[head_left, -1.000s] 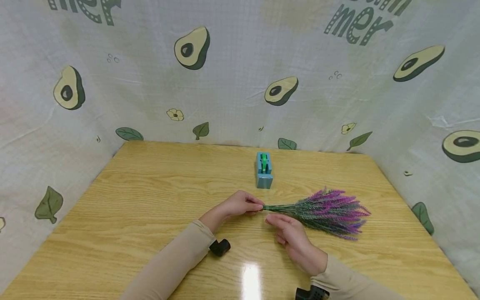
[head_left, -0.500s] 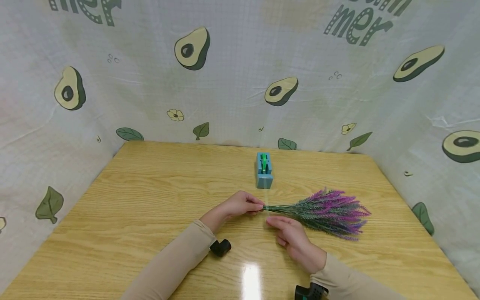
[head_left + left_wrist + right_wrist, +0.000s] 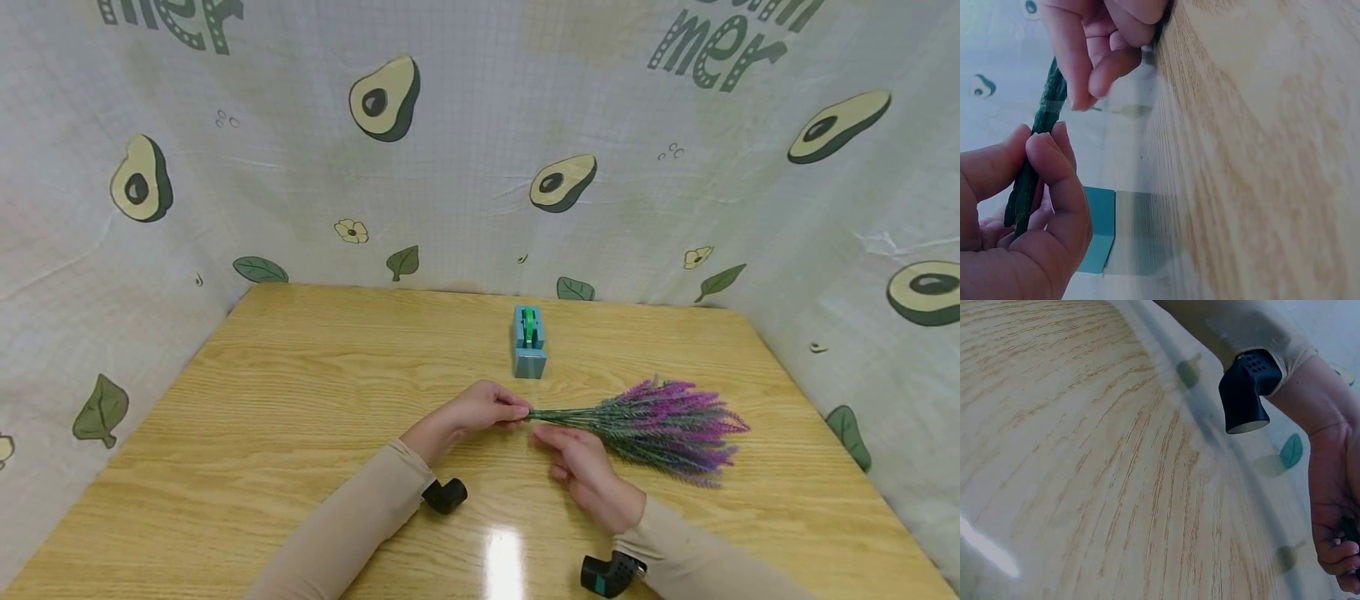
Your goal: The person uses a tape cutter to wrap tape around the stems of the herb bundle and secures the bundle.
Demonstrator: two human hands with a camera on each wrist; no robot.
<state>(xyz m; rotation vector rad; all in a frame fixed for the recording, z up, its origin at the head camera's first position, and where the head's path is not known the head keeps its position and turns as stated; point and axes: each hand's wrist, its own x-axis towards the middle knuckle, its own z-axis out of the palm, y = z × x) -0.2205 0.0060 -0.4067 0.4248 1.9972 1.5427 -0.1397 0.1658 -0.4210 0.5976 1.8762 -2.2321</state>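
Note:
A bunch of lavender point(image 3: 667, 429) with purple heads lies to the right in the head view, its green stems pointing left. My left hand point(image 3: 480, 407) pinches the stem ends between thumb and fingers. Just under the stems, my right hand point(image 3: 591, 475) pinches the end of a strip of clear tape. That strip runs faintly back toward a blue tape dispenser point(image 3: 530, 363) with a green core. Seen closely in the left wrist view, clear tape point(image 3: 1053, 107) lies across the green stems point(image 3: 1043, 122), beside the right fingertips point(image 3: 1079, 100).
Both hands work above a light wooden table point(image 3: 337, 375). A pale cloth point(image 3: 465, 167) printed with avocados and leaves surrounds its back and sides. Black wrist cameras point(image 3: 446, 495) sit on both beige sleeves.
My right hand and wrist have shifted slightly forward and left, still by the stems. The tape strip shows more faintly than half a second ago. The lavender heads have moved a little right.

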